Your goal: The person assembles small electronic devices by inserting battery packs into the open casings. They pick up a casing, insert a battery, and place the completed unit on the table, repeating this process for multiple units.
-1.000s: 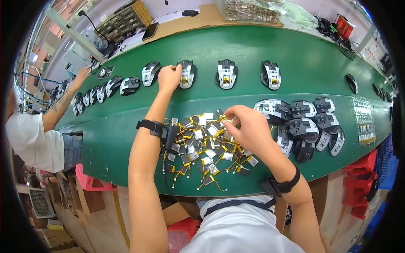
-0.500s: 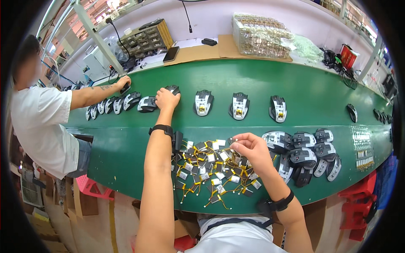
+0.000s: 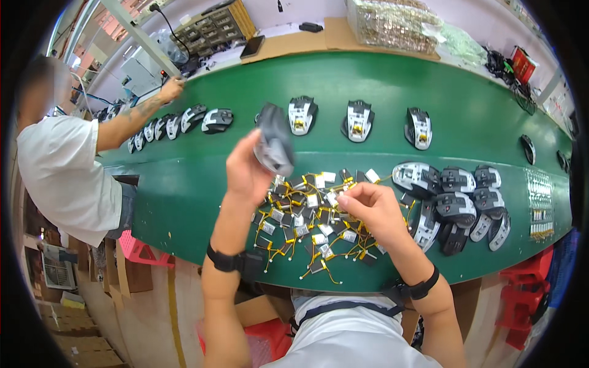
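My left hand is closed around a black and grey computer mouse, lifted above the bench and slightly blurred. Over the pile of small flat batteries with yellow leads, my right hand pinches thumb and forefinger together. A small white tip shows at those fingertips, apparently the plug of a battery lead. Three part-open mice stand in a row beyond my hands: a left one, a middle one and a right one. Yellow shows inside each.
Several mice are heaped to the right of the batteries, among them a grey one. Clear plastic trays lie at the far right. On the left, a co-worker's arm reaches over a line of mice. A wrapped stack stands behind.
My left hand has lifted a mouse off the bench and brought it nearer, close to the batteries. The right hand stays pinched over the pile. The co-worker's hand has moved farther back.
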A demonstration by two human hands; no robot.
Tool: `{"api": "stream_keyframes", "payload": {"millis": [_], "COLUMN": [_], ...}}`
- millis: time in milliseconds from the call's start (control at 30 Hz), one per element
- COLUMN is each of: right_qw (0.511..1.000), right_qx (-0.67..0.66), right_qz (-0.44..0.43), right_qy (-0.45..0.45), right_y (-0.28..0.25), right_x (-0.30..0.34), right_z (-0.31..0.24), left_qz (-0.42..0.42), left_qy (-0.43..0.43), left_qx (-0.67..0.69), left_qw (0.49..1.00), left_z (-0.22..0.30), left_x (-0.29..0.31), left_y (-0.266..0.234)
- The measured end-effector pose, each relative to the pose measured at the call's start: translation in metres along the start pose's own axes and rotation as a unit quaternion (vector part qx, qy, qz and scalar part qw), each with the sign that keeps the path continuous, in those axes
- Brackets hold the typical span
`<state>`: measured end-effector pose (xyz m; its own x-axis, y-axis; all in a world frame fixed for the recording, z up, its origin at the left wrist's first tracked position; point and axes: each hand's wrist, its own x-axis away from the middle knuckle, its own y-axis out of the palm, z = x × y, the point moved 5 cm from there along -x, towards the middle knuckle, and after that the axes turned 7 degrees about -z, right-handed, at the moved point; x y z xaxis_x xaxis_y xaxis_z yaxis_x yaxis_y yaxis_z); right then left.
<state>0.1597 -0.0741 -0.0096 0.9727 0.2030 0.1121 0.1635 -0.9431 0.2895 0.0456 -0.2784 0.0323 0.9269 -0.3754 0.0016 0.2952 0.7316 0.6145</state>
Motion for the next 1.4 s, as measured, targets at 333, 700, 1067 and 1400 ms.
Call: {"api": "stream_keyframes", "payload": {"millis": [333,700,1067,1400], "right_qw": [0.993,0.999,0.984,0.808], "right_qx": [0.089,-0.015,0.107,0.476], "right_qz": [-0.048,0.033,0.094,0.033], "right_qy": [-0.056,0.037,-0.109,-0.347], "right_y": [0.007,-0.004,-0.011,0.021], "right_x": [0.003,-0.003,-0.005,0.018], "right_z": [-0.008,0.009,-0.001,-0.044], "left_qz": [-0.043,-0.112,-0.109,-0.145], "left_qy": [0.009,-0.007,-0.053,-0.111], "left_qx": [0.056,0.076,0.125,0.113], "left_qw": [0.997,0.991,0.985,0.977], "left_z": [-0.066,-0.077,-0.081,-0.090], "left_x": [0.022,0.036,0.036,0.039], "left_y": [0.027,0.032,0.031,0.037]}}
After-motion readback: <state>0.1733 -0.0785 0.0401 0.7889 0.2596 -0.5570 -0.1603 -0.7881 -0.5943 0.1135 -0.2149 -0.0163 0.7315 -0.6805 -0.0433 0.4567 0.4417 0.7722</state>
